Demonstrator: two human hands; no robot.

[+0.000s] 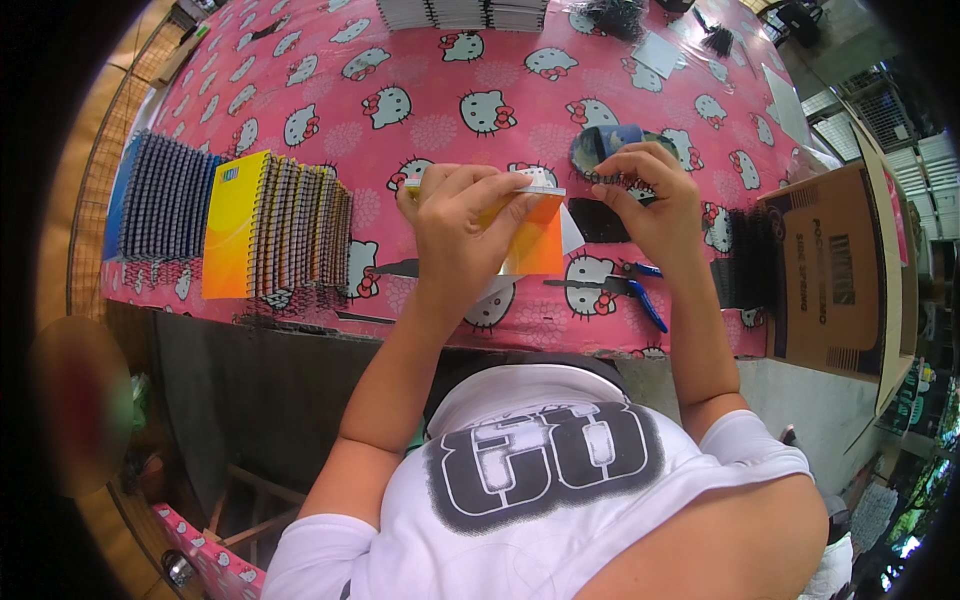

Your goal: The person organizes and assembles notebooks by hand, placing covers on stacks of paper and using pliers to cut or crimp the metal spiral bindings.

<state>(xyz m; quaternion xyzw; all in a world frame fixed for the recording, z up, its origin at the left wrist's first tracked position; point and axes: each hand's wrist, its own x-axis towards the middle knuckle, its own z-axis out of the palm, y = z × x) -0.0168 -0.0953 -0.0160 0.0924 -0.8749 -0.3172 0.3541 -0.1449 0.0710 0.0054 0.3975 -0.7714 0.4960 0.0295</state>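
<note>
My left hand [460,220] is closed round a small notebook [540,243] with an orange and yellow cover, held above the table with one page edge upward. To its right, my right hand [655,195] is raised with thumb and fingers drawn together in a pinch. Whatever it may hold is too small to make out. Just behind that hand lies a dark blue rounded object [605,140], partly covered by the fingers. A pair of blue-handled pliers [648,298] rests on the table below the right hand, beside a dark blade-like tool [590,284].
Stacks of yellow spiral notebooks [237,225] and blue spiral notebooks [165,195] stand at the left. Black spiral coils [740,262] lie at the right, next to a cardboard box [825,265]. White notebook stacks [460,14] sit at the far edge of the pink patterned tablecloth [430,110].
</note>
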